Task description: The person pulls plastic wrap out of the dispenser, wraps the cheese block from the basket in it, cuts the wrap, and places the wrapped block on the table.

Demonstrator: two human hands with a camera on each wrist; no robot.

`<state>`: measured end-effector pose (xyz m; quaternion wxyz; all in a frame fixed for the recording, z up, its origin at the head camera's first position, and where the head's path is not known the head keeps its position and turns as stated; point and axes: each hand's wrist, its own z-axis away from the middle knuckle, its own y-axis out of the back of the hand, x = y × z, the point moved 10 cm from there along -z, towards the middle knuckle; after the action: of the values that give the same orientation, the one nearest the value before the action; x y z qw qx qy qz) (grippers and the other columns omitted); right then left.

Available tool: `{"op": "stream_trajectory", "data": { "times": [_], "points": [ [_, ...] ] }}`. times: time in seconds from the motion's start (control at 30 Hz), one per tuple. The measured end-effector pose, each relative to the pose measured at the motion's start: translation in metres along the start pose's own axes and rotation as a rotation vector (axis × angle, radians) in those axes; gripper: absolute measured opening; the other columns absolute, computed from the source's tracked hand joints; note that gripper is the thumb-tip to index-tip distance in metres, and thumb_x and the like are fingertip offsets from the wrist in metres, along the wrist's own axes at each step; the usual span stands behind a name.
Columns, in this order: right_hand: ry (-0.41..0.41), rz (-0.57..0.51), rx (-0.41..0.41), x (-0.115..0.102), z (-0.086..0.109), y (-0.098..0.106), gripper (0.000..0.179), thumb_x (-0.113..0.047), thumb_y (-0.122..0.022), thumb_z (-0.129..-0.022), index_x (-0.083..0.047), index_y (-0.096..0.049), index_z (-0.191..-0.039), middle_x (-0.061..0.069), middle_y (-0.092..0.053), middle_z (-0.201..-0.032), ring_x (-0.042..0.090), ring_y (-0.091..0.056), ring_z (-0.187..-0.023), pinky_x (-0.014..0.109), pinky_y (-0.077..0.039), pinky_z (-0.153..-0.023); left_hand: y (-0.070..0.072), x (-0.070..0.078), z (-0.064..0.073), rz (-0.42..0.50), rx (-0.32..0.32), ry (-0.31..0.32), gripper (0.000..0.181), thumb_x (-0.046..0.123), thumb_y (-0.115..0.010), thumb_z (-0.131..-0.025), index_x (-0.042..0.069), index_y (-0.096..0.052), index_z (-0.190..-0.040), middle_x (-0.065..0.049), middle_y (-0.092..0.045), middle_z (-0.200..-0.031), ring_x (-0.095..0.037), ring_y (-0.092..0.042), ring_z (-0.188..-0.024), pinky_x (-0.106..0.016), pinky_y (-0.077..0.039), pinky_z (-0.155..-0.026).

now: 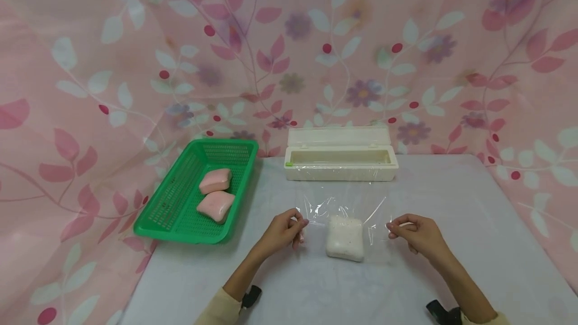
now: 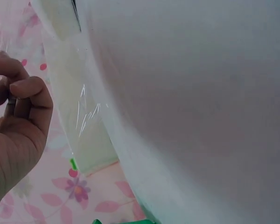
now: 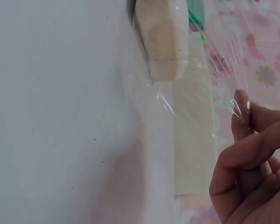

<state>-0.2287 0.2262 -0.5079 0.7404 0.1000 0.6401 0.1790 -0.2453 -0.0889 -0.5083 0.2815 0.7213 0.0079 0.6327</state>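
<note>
A sheet of clear cling film [image 1: 377, 214] stretches between my two hands over the table. My left hand [image 1: 284, 229] pinches its left edge between thumb and fingers. At the opposite edge, my right hand [image 1: 417, 234] pinches the film, and the right wrist view shows it gathered at the fingertips [image 3: 241, 105]. Between the hands lies a white, rounded square block [image 1: 345, 238], perhaps soap, with the film overlapping it. Behind the film stands a cream cling film dispenser box [image 1: 340, 172], its lid [image 1: 338, 137] raised. Film runs down over the box's front.
To the left, a green plastic basket [image 1: 180, 234] holds two pink rounded blocks [image 1: 215, 181]. A white cloth [image 1: 469, 204] covers the table. Behind it hangs a pink floral curtain [image 1: 280, 39], close to the back of the dispenser box.
</note>
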Motion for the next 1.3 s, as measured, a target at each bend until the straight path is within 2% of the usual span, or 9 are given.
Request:
{"op": "stream_trajectory", "data": {
  "times": [0.13,0.27,0.43,0.53,0.7,0.83,1.0,1.17,1.3],
  "points": [
    [0.056,0.128,0.085,-0.002,-0.009,0.002,0.038,-0.039,-0.069,-0.083,-0.004,-0.063,-0.097,0.006,-0.069,-0.076,0.010,-0.038,-0.040,0.024,-0.032,-0.038,0.006,-0.007,-0.009,-0.065,0.093,0.046,0.022,0.034,-0.057,-0.092,0.013,-0.052,-0.087,-0.001,-0.056,-0.053,-0.015,-0.050,-0.041,-0.026,-0.041,-0.039],
    [0.080,0.245,0.130,0.000,-0.018,0.002,0.032,-0.037,-0.067,-0.084,-0.007,-0.063,-0.095,0.003,-0.069,-0.074,0.013,-0.048,-0.045,0.026,-0.038,-0.041,0.009,-0.013,-0.017,-0.240,0.143,0.084,0.022,0.035,-0.057,-0.092,0.016,-0.053,-0.083,0.005,-0.053,-0.052,-0.009,-0.045,-0.041,-0.025,-0.039,-0.039],
    [0.022,0.357,0.106,0.012,-0.028,-0.007,0.025,-0.031,-0.066,-0.086,-0.006,-0.064,-0.093,0.001,-0.066,-0.071,0.014,-0.053,-0.053,0.028,-0.043,-0.046,0.007,-0.013,-0.024,-0.496,0.147,0.111,0.021,0.031,-0.061,-0.090,0.018,-0.054,-0.076,0.009,-0.047,-0.052,-0.006,-0.041,-0.045,-0.024,-0.033,-0.041],
    [-0.002,0.398,0.091,0.017,-0.031,-0.011,0.022,-0.029,-0.066,-0.085,-0.007,-0.064,-0.089,-0.001,-0.064,-0.067,0.013,-0.054,-0.054,0.029,-0.042,-0.047,0.003,-0.015,-0.026,-0.579,0.113,0.138,0.021,0.031,-0.063,-0.088,0.018,-0.054,-0.074,0.008,-0.047,-0.054,-0.007,-0.042,-0.048,-0.024,-0.033,-0.044],
    [0.004,0.458,0.059,0.020,-0.036,-0.018,0.019,-0.029,-0.068,-0.084,-0.010,-0.065,-0.084,-0.004,-0.060,-0.063,0.013,-0.051,-0.055,0.029,-0.038,-0.048,-0.007,-0.019,-0.031,-0.629,0.022,0.169,0.021,0.027,-0.065,-0.087,0.017,-0.055,-0.071,0.007,-0.048,-0.056,-0.009,-0.043,-0.051,-0.024,-0.035,-0.047],
    [0.055,0.498,0.022,0.016,-0.037,-0.025,0.015,-0.026,-0.070,-0.082,-0.012,-0.064,-0.080,-0.004,-0.057,-0.059,0.013,-0.049,-0.057,0.029,-0.036,-0.050,-0.016,-0.019,-0.035,-0.664,-0.043,0.144,0.022,0.026,-0.066,-0.086,0.017,-0.055,-0.070,0.008,-0.048,-0.058,-0.008,-0.043,-0.052,-0.024,-0.034,-0.047],
    [0.104,0.408,-0.121,0.016,-0.039,-0.033,0.014,-0.024,-0.068,-0.084,-0.010,-0.064,-0.087,-0.002,-0.057,-0.063,0.015,-0.052,-0.056,0.030,-0.041,-0.051,-0.018,-0.017,-0.037,-0.693,-0.087,0.128,0.020,0.026,-0.067,-0.085,0.016,-0.058,-0.070,0.008,-0.050,-0.059,-0.008,-0.044,-0.054,-0.025,-0.036,-0.048],
    [0.087,0.229,-0.272,0.017,-0.035,-0.013,0.027,-0.026,-0.064,-0.088,-0.004,-0.063,-0.102,0.008,-0.065,-0.080,0.022,-0.059,-0.063,0.032,-0.048,-0.052,-0.001,-0.005,-0.031,-0.688,-0.031,0.169,0.009,0.021,-0.064,-0.087,0.014,-0.061,-0.083,0.007,-0.052,-0.067,-0.011,-0.048,-0.059,-0.027,-0.039,-0.051],
    [0.102,0.270,-0.178,-0.003,-0.027,0.015,0.032,-0.030,-0.065,-0.088,-0.004,-0.061,-0.106,0.010,-0.067,-0.087,0.024,-0.061,-0.069,0.034,-0.049,-0.055,0.012,0.021,-0.023,-0.708,0.073,0.128,0.008,0.020,-0.065,-0.087,0.013,-0.061,-0.088,0.007,-0.052,-0.071,-0.010,-0.047,-0.061,-0.026,-0.039,-0.052]
  ]
}}
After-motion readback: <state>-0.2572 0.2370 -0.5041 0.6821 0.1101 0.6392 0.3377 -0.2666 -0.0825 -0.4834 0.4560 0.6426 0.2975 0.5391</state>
